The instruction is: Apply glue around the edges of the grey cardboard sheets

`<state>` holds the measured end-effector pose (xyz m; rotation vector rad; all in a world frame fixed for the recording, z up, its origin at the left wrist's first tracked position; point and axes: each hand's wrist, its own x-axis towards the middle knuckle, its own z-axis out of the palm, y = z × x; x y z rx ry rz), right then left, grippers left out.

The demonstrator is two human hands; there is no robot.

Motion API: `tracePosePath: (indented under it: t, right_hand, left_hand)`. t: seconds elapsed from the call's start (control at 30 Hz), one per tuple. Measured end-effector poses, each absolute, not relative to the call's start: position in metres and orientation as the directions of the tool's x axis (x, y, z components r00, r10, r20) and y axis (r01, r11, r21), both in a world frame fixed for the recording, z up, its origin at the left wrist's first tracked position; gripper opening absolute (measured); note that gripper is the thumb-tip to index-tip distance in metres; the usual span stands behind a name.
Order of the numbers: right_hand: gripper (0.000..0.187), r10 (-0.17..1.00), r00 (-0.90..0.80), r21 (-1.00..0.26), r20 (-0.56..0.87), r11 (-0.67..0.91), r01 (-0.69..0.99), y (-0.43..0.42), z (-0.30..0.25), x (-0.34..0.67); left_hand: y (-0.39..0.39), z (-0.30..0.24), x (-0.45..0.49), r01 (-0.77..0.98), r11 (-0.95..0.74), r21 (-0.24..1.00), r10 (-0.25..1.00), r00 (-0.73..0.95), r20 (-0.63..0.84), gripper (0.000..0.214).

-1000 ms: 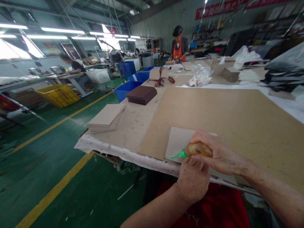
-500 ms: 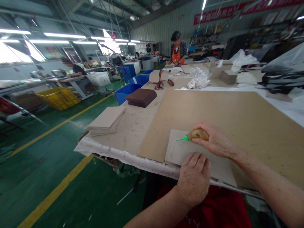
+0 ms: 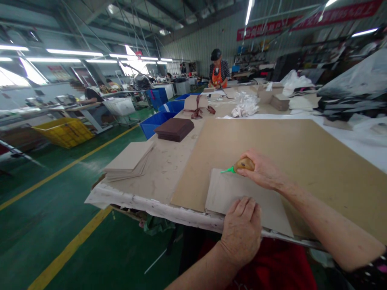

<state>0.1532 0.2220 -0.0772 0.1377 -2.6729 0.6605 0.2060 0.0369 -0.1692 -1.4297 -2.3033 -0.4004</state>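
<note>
My right hand (image 3: 261, 169) is closed round a squeeze bottle (image 3: 244, 164), brownish and rounded, with a thin green nozzle (image 3: 227, 170). The nozzle points left, its tip at the far edge of a beige cardboard sheet (image 3: 229, 187), near the far left corner. Whether the tip touches the sheet I cannot tell. That sheet tops a small stack at the table's front edge. My left hand (image 3: 243, 225) rests on the near side of the sheet, fingers side by side and slightly bent on its surface. Its thumb is hidden.
Under the stack lies a large tan board (image 3: 266, 137). To the left are a pile of beige sheets (image 3: 130, 157) and a dark brown stack (image 3: 173, 128). Crumpled plastic (image 3: 245, 104) lies farther back. Blue bins (image 3: 154, 121) stand beside the table; a person in an orange apron (image 3: 217, 76) stands beyond.
My right hand has moved the bottle's nozzle away from me, up to the sheet's far edge. The left hand stays on the sheet. The whole view has shifted slightly.
</note>
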Motion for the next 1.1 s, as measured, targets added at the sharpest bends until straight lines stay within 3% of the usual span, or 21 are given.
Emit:
tracePosePath:
  t: [0.37,1.1]
  right_hand:
    - [0.027,0.013,-0.965,-0.382,0.261,0.920,-0.091,0.242,-0.049,0.160]
    - [0.040,0.325,-0.945,-0.424,0.037,0.861,0.280,0.315,-0.041,0.233]
  left_hand:
    - [0.039,-0.167,0.204,0.896,0.433,0.097,0.786,-0.427,0.447,0.042]
    - [0.039,-0.168,0.203,0.885,0.453,0.105,0.784,-0.452,0.425,0.041]
